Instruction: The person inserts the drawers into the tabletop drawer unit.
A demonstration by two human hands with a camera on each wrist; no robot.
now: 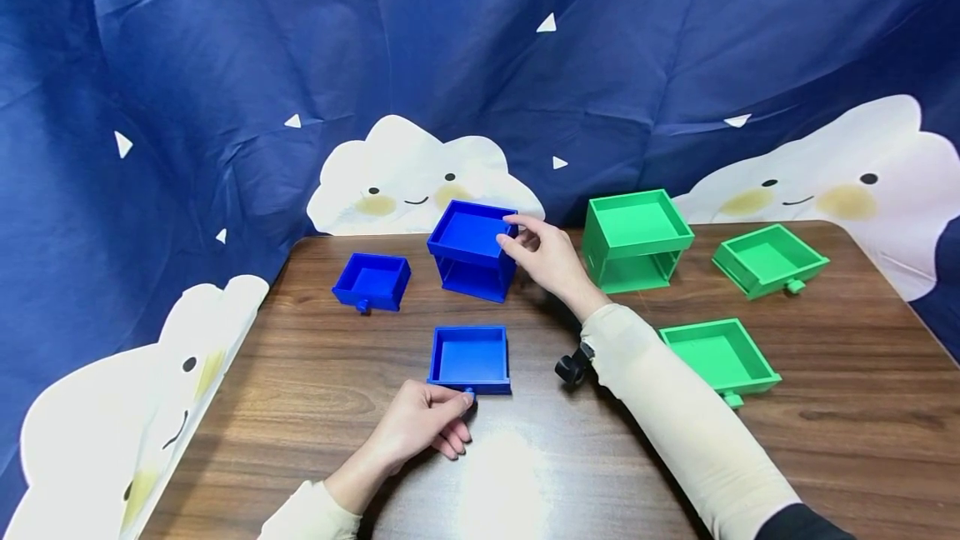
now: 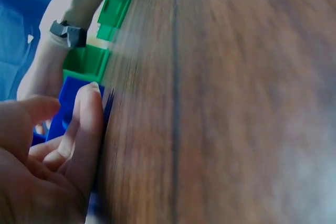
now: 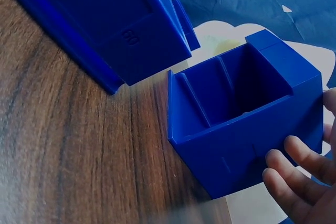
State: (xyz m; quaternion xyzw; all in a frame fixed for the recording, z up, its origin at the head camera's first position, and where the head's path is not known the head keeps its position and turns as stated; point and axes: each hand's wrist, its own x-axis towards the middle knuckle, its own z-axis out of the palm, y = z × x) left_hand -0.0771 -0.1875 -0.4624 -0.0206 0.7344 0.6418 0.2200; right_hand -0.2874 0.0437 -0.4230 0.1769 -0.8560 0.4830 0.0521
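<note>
A blue drawer (image 1: 469,354) with a front knob (image 1: 470,392) lies on the table before a blue cabinet (image 1: 472,233). My left hand (image 1: 420,423) is at that knob, fingertips at its near side; in the left wrist view a gap shows between the thumb and forefinger of the left hand (image 2: 58,150), with the drawer (image 2: 67,100) beyond. My right hand (image 1: 551,263) rests at the cabinet's right upper edge. In the right wrist view, fingertips of the right hand (image 3: 304,169) touch the side of the cabinet (image 3: 247,148), whose lower bay is empty.
A smaller blue drawer (image 1: 375,277) sits left of the blue cabinet. Right of it stands a green cabinet (image 1: 633,227), with one green drawer (image 1: 776,257) beside it and another (image 1: 720,357) nearer, partly behind my right forearm. A blue cloth (image 1: 480,40) hangs behind the table.
</note>
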